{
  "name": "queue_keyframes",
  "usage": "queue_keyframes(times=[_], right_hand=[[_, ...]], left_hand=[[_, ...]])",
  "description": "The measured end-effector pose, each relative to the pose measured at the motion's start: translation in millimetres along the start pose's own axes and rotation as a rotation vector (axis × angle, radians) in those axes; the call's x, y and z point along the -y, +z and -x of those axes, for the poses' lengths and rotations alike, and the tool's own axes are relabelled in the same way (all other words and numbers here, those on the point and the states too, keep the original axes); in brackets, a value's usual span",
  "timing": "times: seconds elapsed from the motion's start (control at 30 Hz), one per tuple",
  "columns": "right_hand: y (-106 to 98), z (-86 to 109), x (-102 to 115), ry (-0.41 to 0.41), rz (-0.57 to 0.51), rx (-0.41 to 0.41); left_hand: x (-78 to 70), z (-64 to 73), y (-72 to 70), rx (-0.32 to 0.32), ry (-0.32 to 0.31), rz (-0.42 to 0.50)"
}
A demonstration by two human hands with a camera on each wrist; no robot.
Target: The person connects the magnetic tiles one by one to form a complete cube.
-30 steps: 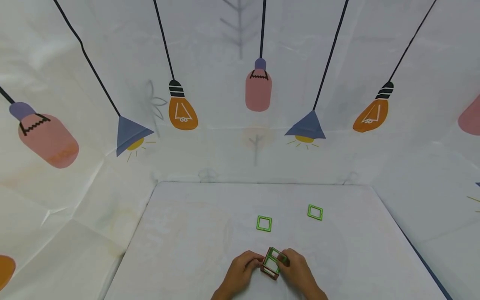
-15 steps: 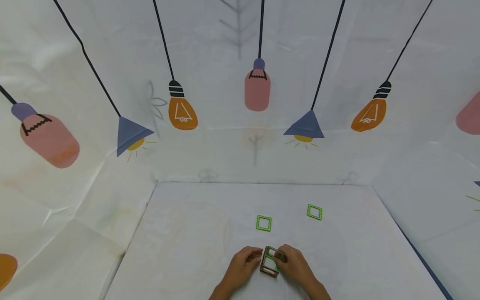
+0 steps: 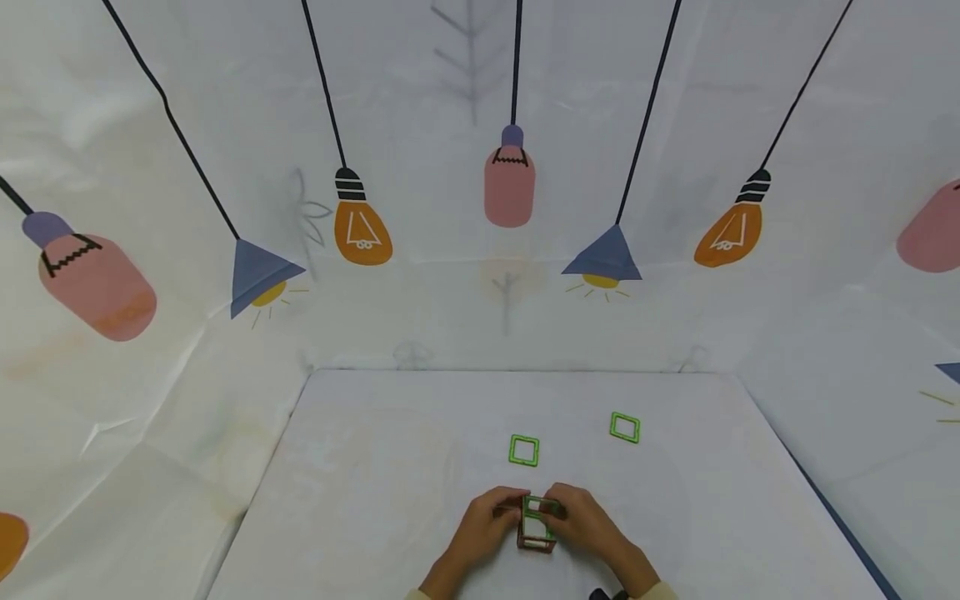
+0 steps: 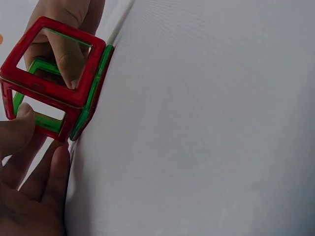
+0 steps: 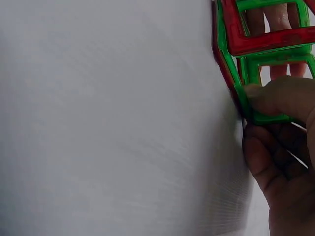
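Between the two hands, on the white table, stands a small box-like build of red and green magnetic tiles (image 3: 536,547), open square frames joined edge to edge. My left hand (image 3: 480,527) holds its left side; in the left wrist view the thumb (image 4: 23,114) lies on a red frame (image 4: 42,88), with fingers below. My right hand (image 3: 588,521) pinches a green tile (image 5: 270,118) at the build's right side, thumb over the frame and fingers behind. The hands hide part of the build.
Two loose green square magnetic tiles lie beyond the hands: one tile (image 3: 512,448) straight ahead, another tile (image 3: 612,423) farther right. The white table (image 3: 375,467) meets a white sheet (image 3: 435,308) printed with lamps at its back and sides. A dark object (image 3: 597,594) shows by the right wrist.
The build has turned to stand straighter in the head view. My left fingers, apart from it half a second ago, now touch its left side. My right hand keeps its pinch.
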State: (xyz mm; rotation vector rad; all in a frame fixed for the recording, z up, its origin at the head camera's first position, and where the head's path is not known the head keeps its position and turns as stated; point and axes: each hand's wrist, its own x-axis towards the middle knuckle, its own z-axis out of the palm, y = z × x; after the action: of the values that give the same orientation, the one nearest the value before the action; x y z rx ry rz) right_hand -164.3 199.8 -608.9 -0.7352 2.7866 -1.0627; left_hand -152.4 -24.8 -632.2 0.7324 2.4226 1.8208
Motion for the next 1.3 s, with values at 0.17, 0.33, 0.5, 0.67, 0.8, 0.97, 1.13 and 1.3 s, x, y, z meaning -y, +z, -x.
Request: queue_keyframes(times=[0.17, 0.33, 0.5, 0.67, 0.8, 0.97, 1.13, 1.3], right_hand=[[0, -5.5, -5, -0.022, -0.013, 0.036], [2, -4.5, -8, -0.044, -0.039, 0.010], [1, 0.5, -9, -0.005, -0.042, 0.002], [-6, 9.8, -10, 0.054, -0.055, -0.038], [-8, 17.9, -8, 0.114, -0.040, -0.110], [-6, 32.2, -8, 0.084, -0.123, -0.094], [-3, 44.0, -9, -0.062, -0.230, -0.042], [6, 44.6, -8, -0.187, -0.165, -0.082]], left_hand=[[0.3, -0.6, 3.9, -0.036, 0.000, 0.022], [0.8, 1.1, 7.5, -0.066, 0.002, 0.063], [5.2, 2.9, 10.9, -0.071, -0.003, 0.062], [8.5, 5.5, 11.9, -0.076, 0.002, 0.047], [8.5, 6.6, 8.9, -0.098, 0.006, 0.013], [5.9, 6.8, 6.4, -0.126, -0.001, -0.013], [3.6, 7.2, 8.9, -0.153, -0.009, -0.043], [4.2, 7.2, 9.3, -0.153, -0.022, -0.042]])
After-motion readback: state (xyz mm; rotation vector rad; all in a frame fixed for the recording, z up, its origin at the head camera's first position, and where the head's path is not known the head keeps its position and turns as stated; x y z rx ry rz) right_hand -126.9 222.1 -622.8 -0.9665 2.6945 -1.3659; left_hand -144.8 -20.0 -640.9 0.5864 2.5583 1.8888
